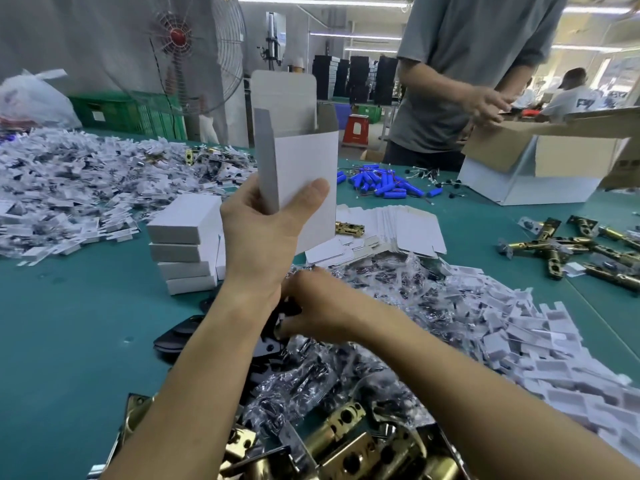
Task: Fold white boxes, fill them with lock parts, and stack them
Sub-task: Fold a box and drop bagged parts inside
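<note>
My left hand (266, 230) holds an upright white box (304, 161) by its lower end, its top flap standing open. My right hand (311, 306) reaches under the left wrist into a pile of black lock plates (273, 337) and grips one, though the left arm partly hides the fingers. A stack of several closed white boxes (183, 244) stands to the left of my left hand. Flat unfolded white boxes (391, 226) lie fanned out behind the held box. Brass latch parts (349, 441) lie heaped at the near edge.
Clear bags of screws (381, 296) and white paper packets (540, 344) cover the green table on the right; another heap of packets (76, 181) lies far left. Blue batteries (384, 181), brass latches (571, 244) and an open carton (540, 168) lie beyond. A person (460, 74) stands opposite.
</note>
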`<state>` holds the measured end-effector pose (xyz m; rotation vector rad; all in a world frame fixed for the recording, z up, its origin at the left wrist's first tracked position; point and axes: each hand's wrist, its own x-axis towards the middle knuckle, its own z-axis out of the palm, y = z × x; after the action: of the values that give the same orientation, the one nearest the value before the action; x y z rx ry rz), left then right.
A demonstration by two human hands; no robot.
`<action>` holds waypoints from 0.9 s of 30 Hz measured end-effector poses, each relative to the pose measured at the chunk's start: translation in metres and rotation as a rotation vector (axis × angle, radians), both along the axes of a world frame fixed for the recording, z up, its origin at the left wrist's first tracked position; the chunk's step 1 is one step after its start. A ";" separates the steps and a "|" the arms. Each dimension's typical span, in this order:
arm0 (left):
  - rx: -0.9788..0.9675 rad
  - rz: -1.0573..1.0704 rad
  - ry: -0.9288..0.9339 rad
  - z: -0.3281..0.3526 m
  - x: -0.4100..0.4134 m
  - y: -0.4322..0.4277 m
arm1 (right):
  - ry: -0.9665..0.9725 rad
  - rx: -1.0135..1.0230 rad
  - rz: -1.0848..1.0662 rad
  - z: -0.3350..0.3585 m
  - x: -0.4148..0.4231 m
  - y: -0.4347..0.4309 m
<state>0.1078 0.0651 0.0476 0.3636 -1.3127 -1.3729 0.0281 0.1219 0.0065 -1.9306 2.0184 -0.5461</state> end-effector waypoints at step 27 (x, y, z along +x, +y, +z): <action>0.039 -0.399 -0.213 -0.017 -0.007 0.010 | -0.407 -0.886 -0.324 0.057 -0.067 0.134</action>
<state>0.1012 0.0752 0.0309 0.2889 -1.5961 -1.7296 -0.0393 0.2561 0.0639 -1.6254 1.9650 -1.9978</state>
